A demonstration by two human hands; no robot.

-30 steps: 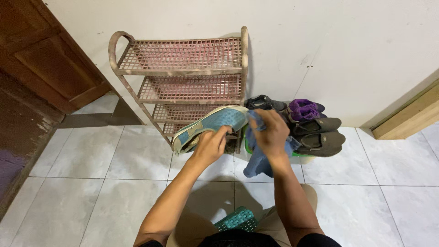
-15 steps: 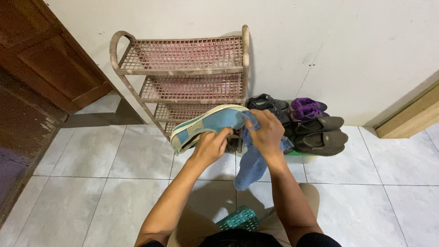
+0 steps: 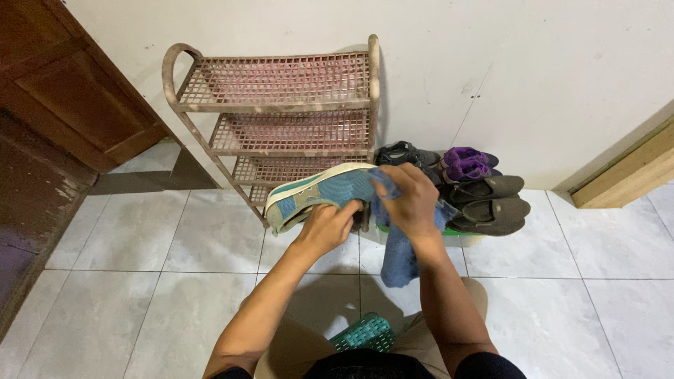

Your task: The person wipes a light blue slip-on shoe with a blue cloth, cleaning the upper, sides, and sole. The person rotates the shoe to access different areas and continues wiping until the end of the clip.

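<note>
— Tilted a bit since a moment ago, that blue shoe [image 3: 324, 194]; the blue cloth [image 3: 397, 242] now hangs straighter at centre frame.

— Left hand [image 3: 328, 228] has fingers curled on the shoe's edge, right hand [image 3: 411, 203] bunched on the cloth at the toe.

— Grip looks shallow, though I can't see the fingertips well. Rub hard and the shoe could twist out, knocking the shoe rack [image 3: 281, 119] behind it.

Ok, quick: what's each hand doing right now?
Left hand: closed on the blue shoe.
Right hand: closed on the blue cloth, pressed to the shoe.
</note>
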